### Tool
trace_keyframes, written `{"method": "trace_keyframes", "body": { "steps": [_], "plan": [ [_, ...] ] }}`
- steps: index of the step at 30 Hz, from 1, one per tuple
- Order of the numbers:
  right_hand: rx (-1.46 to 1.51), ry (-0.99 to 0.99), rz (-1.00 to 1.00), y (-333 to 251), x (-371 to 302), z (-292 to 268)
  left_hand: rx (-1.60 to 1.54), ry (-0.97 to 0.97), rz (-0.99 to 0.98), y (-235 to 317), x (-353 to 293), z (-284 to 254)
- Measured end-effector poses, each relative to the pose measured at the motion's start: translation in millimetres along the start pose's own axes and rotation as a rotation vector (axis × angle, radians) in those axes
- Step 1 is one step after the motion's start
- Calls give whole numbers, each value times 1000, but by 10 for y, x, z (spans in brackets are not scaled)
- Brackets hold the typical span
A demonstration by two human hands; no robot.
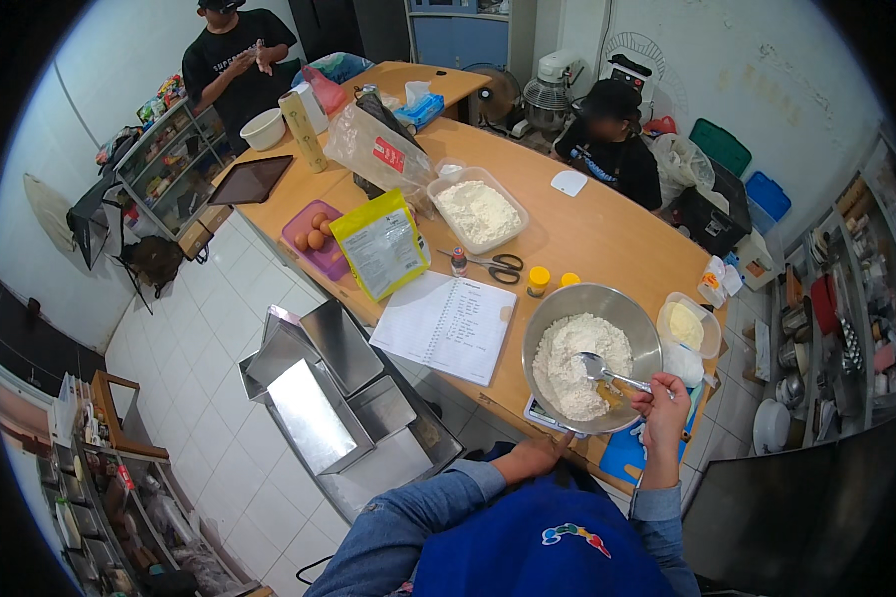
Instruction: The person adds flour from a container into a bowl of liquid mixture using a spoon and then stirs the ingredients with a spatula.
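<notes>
My right hand (659,403) grips the handle of a metal spoon (595,368), its bowl down in white flour (577,348). The flour lies in a large steel mixing bowl (639,310) at the table's near edge. A yellowish patch shows in the bowl beside the spoon. The mixing bowl stands on a flat kitchen scale (545,416), mostly hidden beneath it. Below the bowl's near rim, my left hand (536,456) has a finger stretched toward the rim and scale; whether it touches either is unclear. An open notebook (446,326) with handwriting lies left of the bowl.
Around the wooden table (617,244) are a flour tub (498,229), scissors (503,264), a yellow pouch (380,244), eggs on a purple tray (304,249) and a tub of pale yellow contents (687,326). Metal pans (324,418) stand left. Two people (234,60) are beyond the table.
</notes>
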State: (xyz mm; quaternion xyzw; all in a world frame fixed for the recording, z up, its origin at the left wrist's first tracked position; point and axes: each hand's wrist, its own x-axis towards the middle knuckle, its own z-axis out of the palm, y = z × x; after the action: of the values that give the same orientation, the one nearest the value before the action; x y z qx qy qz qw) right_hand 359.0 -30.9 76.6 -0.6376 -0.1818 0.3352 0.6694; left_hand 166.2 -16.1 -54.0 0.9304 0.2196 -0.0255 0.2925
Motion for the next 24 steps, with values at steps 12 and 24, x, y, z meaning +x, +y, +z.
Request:
{"method": "trace_keyframes", "body": {
  "steps": [12,24],
  "plan": [
    [-2,0,-8,-6,-9,9,6,-11,-3,-23,33,41],
    [-25,45,-86,6,-40,45,17,83,35,-17,1,36]
  ]
}}
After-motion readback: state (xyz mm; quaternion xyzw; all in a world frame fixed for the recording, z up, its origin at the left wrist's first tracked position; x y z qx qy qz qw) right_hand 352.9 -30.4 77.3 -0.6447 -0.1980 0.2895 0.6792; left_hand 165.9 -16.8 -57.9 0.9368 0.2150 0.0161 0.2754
